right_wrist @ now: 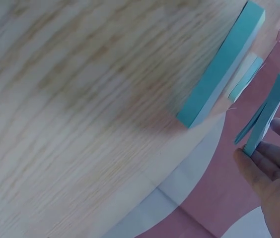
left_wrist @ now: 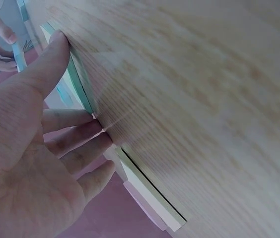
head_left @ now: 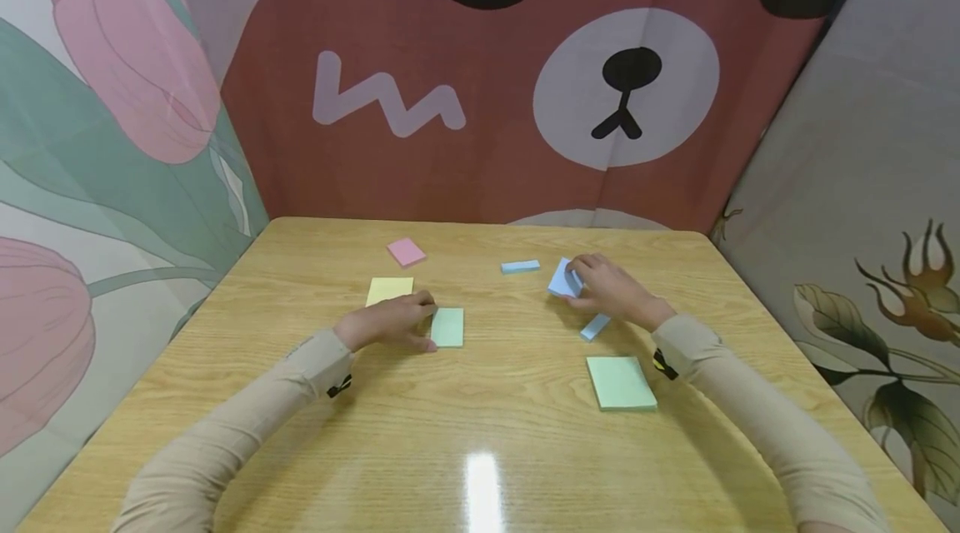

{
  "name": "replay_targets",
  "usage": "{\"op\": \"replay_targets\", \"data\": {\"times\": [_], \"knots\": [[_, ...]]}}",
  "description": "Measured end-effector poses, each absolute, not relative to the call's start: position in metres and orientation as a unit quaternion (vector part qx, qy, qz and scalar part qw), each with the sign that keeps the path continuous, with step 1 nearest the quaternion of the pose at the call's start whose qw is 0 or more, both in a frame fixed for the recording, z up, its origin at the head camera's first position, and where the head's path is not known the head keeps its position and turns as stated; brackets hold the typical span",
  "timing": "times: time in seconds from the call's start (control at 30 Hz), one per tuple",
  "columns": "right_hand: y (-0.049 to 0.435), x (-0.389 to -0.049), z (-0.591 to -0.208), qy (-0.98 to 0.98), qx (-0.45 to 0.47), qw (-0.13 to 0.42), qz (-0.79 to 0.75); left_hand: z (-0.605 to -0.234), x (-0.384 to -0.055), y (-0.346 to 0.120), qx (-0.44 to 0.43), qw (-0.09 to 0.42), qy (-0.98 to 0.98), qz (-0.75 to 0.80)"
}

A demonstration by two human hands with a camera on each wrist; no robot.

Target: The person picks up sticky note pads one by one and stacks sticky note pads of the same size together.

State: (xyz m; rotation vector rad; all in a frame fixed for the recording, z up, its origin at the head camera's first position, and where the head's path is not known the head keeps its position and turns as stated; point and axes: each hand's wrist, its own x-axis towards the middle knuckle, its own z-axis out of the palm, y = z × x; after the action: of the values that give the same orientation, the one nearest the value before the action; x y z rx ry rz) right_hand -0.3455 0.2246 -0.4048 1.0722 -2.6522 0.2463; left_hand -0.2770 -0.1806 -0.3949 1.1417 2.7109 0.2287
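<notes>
Wood-look desk [head_left: 360, 450] w/ a bright glare spot at the near edge; bear-print cloth [head_left: 480, 171] behind it, floral cloth [head_left: 112, 208] at L, another print [head_left: 847, 183] at R. On the desk: pink pad [head_left: 407, 252] far L, yellow pad [head_left: 390, 288] nearer, lg green pad [head_left: 622, 384] near R, far strip [head_left: 521, 266] & near strip [head_left: 596, 327], both blue.

Both arms reach fwd from the near corners, beige sleeves [head_left: 240, 416] to the wrists. L grip [head_left: 386, 322] low over desk, palm down; R grip [head_left: 611, 291] raised, above near strip.

L grip: thumb & fingers apart, touching L side of sm green pad [head_left: 448, 328], which lies flat, mid-desk. R grip: clamped on blue pad [head_left: 559, 280], fingertips vs thumb, pad tilted off desk, a layer splayed.
</notes>
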Motion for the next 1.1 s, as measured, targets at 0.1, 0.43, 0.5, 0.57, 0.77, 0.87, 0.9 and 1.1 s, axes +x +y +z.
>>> {"op": "replay_targets", "data": {"times": [0.1,0.43,0.5,0.57,0.77,0.87,0.9,1.1], "knots": [[0.223,-0.343,-0.403,-0.916,0.370,0.131,0.082,-0.394,-0.276,-0.180,0.385,0.096,0.915,0.076],[0.218,-0.337,-0.403,-0.906,0.388,0.144,0.087,-0.396,-0.276,-0.178,0.377,0.098,0.918,0.072],[0.217,-0.337,-0.405,-0.903,0.394,0.147,0.086,-0.396,-0.275,-0.178,0.378,0.099,0.918,0.073],[0.217,-0.337,-0.407,-0.902,0.396,0.147,0.087,-0.395,-0.275,-0.178,0.380,0.096,0.917,0.073],[0.215,-0.337,-0.410,-0.903,0.395,0.139,0.093,-0.395,-0.275,-0.179,0.383,0.093,0.916,0.072],[0.213,-0.336,-0.411,-0.906,0.390,0.133,0.095,-0.395,-0.275,-0.179,0.382,0.094,0.917,0.072],[0.213,-0.336,-0.411,-0.907,0.389,0.131,0.095,-0.395,-0.275,-0.179,0.381,0.093,0.917,0.072],[0.210,-0.335,-0.411,-0.907,0.391,0.123,0.095,-0.396,-0.275,-0.179,0.379,0.090,0.919,0.066]]}}
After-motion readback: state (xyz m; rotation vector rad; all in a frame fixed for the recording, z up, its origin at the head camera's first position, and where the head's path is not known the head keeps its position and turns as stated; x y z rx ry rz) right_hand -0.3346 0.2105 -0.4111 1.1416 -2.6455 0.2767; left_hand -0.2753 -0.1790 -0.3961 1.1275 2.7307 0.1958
